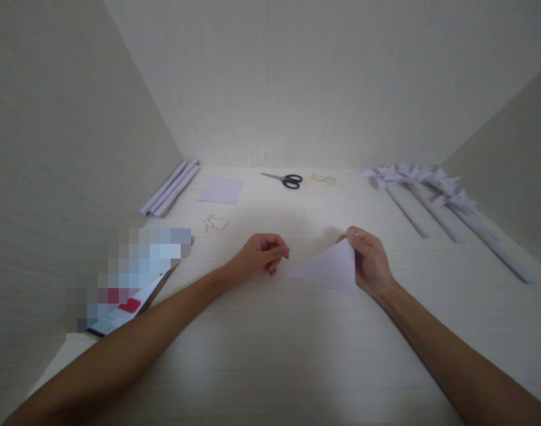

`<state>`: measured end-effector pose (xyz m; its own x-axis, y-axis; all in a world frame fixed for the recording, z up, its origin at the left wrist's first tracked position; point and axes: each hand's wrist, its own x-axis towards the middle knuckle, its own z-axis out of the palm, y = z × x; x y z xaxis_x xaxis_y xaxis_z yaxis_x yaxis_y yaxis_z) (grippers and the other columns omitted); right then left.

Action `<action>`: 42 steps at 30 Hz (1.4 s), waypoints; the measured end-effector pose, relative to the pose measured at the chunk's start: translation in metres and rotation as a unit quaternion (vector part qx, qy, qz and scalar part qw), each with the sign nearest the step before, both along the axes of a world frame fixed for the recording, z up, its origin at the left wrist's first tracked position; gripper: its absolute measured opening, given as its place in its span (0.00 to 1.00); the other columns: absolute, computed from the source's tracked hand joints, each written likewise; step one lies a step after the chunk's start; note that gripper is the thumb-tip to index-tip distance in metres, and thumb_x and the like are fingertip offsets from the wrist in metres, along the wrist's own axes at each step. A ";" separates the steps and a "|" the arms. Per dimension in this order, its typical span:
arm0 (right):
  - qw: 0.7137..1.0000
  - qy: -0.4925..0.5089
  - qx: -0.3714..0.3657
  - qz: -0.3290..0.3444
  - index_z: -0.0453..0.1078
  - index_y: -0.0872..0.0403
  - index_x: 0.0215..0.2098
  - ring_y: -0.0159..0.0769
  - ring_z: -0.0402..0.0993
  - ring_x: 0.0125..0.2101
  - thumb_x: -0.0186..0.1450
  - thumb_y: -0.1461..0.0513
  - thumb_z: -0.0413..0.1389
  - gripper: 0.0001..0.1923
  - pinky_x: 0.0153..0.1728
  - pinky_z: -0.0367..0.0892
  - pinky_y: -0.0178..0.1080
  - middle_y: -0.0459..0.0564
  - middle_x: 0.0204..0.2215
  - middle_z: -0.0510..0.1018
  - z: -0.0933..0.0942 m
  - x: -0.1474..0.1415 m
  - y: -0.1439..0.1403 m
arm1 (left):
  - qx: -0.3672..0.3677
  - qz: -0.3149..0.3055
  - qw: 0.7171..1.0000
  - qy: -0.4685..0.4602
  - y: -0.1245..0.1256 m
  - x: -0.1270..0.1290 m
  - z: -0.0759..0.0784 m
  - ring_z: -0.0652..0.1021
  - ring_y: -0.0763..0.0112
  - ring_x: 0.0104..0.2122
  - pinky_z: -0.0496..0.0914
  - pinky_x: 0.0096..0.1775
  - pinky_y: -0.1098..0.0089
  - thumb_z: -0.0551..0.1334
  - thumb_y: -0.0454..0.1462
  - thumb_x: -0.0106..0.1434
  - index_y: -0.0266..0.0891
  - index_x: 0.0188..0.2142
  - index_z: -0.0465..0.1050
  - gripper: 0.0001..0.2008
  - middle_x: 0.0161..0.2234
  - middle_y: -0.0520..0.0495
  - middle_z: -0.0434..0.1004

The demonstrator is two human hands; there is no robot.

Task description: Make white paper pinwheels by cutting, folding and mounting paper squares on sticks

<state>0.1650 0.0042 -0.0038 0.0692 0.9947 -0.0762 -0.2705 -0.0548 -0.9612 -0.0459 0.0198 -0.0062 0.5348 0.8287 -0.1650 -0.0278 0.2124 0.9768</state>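
Note:
My right hand [373, 260] pinches a white sheet of paper [330, 269] at its upper right corner, thumb in front. The sheet looks like a triangle, perhaps folded, and its pointed end reaches left, close above the table. To the left of that point, my left hand [262, 254] is closed, with its fingers curled and its thumb against the index finger. A gap separates it from the paper, and nothing shows between its fingers. A flat square of pale paper [221, 190] lies beyond my left hand, and a small pile of thin sticks [215, 222] is nearer to it.
Scissors [288, 179] with black handles lie at the back, beside small yellowish bits [322, 178]. Rolled paper tubes [171, 188] rest at the back left. Several paper pinwheels [448, 204] on paper sticks lie right. A partly blurred phone [119, 316] leans left. Walls enclose the table [270, 361].

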 end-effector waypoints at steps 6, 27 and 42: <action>0.996 -0.009 -0.024 0.086 0.59 0.54 0.17 0.26 0.56 0.13 0.49 0.54 0.59 0.16 0.15 0.50 0.31 0.40 0.11 0.61 -0.009 -0.014 -0.005 | 0.005 0.012 1.000 0.009 -0.004 0.008 0.002 0.63 0.83 0.13 0.61 0.18 0.78 0.60 0.43 0.49 0.35 0.22 0.61 0.13 0.13 0.58 0.61; 0.993 -0.031 -0.013 0.115 0.59 0.55 0.17 0.24 0.52 0.14 0.52 0.53 0.57 0.17 0.15 0.45 0.31 0.39 0.12 0.58 -0.012 -0.015 -0.005 | 0.064 0.041 0.995 0.066 -0.011 0.017 -0.001 0.59 0.85 0.13 0.58 0.15 0.80 0.56 0.40 0.53 0.37 0.23 0.58 0.09 0.14 0.60 0.55; 0.993 -0.025 -0.013 0.113 0.58 0.54 0.17 0.24 0.52 0.14 0.51 0.53 0.57 0.16 0.15 0.45 0.31 0.39 0.12 0.58 -0.013 -0.015 -0.005 | 0.075 0.046 0.994 0.068 -0.010 0.016 0.000 0.60 0.84 0.13 0.55 0.15 0.79 0.56 0.41 0.53 0.38 0.22 0.57 0.10 0.15 0.60 0.55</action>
